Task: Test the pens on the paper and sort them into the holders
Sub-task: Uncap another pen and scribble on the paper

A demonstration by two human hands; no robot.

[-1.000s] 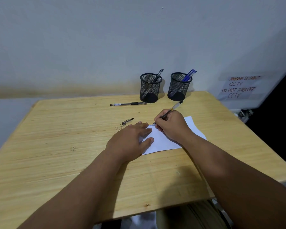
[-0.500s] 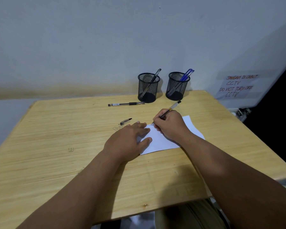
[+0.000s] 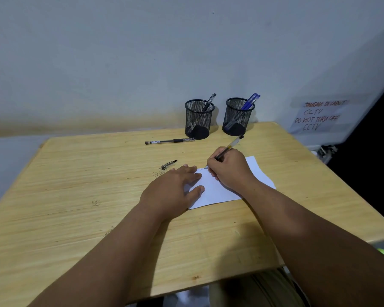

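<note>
The right grip (image 3: 228, 167) pinches a pen (image 3: 227, 148), tip on the paper (image 3: 217, 191) at its 11 o'clock corner, barrel slanting toward 1 o'clock. The left grip (image 3: 173, 191) lies flat, fingers straight, pressing the paper's 9 o'clock edge on the counter (image 3: 75, 196). Two holders (image 3: 199, 119) stand at 12 o'clock.

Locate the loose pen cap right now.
In the head view the pen cap lies on the table, just beyond the left hand, left of the paper and nearer than the black pen.
</note>
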